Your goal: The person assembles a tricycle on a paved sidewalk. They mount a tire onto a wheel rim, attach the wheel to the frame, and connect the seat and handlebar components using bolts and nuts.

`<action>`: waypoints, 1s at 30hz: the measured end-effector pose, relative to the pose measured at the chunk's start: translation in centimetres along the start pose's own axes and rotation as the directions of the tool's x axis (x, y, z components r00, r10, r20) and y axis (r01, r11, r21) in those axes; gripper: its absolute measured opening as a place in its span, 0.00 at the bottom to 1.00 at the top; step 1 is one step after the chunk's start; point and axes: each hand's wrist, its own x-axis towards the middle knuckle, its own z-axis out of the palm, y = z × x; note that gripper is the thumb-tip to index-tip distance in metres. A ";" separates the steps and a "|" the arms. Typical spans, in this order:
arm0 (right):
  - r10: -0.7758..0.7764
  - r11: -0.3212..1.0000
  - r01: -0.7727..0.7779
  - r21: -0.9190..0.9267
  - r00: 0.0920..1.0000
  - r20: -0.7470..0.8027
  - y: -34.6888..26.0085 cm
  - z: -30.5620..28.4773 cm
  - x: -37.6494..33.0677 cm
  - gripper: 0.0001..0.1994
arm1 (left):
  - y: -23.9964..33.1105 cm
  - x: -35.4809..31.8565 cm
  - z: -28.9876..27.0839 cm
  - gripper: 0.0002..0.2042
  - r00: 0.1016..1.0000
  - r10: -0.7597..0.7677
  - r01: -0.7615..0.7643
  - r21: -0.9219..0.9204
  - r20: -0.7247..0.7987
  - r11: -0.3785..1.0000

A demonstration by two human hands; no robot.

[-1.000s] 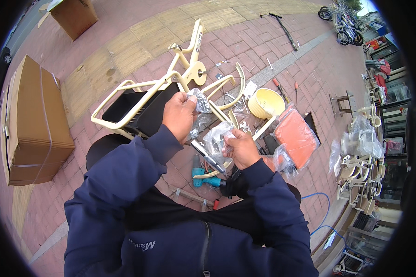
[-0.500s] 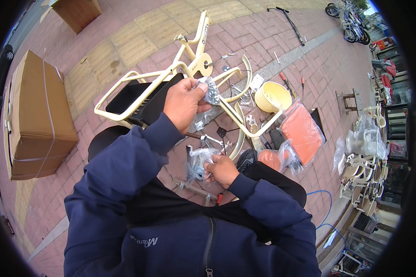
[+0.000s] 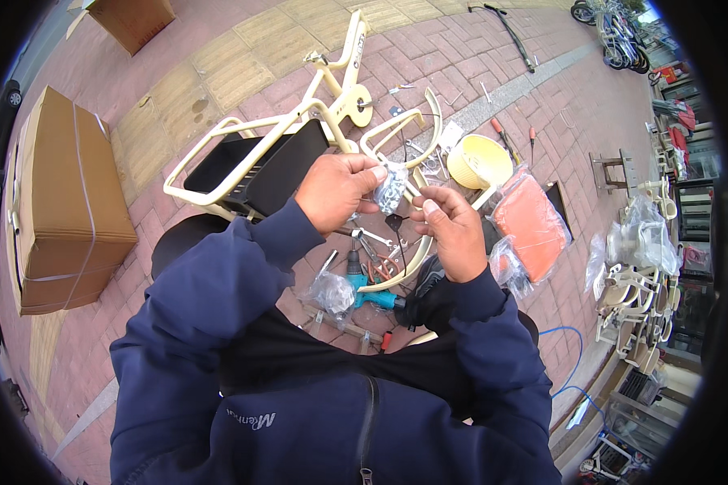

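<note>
My left hand (image 3: 338, 192) pinches a small clear plastic bag of metal hardware (image 3: 391, 190) between thumb and fingers, above the ground parts. Just right of the bag is my right hand (image 3: 455, 233), its fingers curled and the thumb tip close to the forefinger; I cannot make out what is between them. Below the hands lie a teal power drill (image 3: 372, 296) and a crumpled clear plastic bag (image 3: 330, 291). Beyond, a cream tubular frame (image 3: 319, 101) lies on the paving, with a black basket-like box (image 3: 279, 174) against it.
A large cardboard box (image 3: 77, 210) stands left. To the right are a ribbed yellow basket (image 3: 471, 166), an orange wrapped pad (image 3: 530, 220), red-handled screwdrivers (image 3: 501, 133) and a blue hose (image 3: 578, 343). Several wrenches (image 3: 376, 237) are scattered near a curved cream strip (image 3: 416, 263).
My right hand has left the crumpled plastic bag low down and risen beside the left hand, uncovering the drill. My left hand has moved slightly right with the hardware bag.
</note>
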 end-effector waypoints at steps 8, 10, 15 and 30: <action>-0.005 0.998 -0.004 0.062 0.991 0.132 -0.7 0.6 -0.2 0.17 | -0.8 -0.6 1.4 0.12 0.982 -0.081 0.062 0.115 0.169 0.991; 0.008 0.998 -0.015 0.068 0.995 0.099 -0.6 0.3 -0.1 0.14 | -1.0 -0.4 1.5 0.13 0.990 -0.046 0.026 0.147 0.135 0.989; 0.029 0.981 -0.025 0.193 0.999 -0.015 -0.7 0.2 -0.1 0.11 | -1.2 -0.3 2.1 0.15 0.997 0.018 -0.014 -0.054 0.078 0.998; -0.178 0.918 0.177 -0.356 0.983 0.030 -1.0 0.6 -0.3 0.10 | -2.1 -0.8 2.2 0.08 0.960 0.187 -0.258 0.395 0.209 0.882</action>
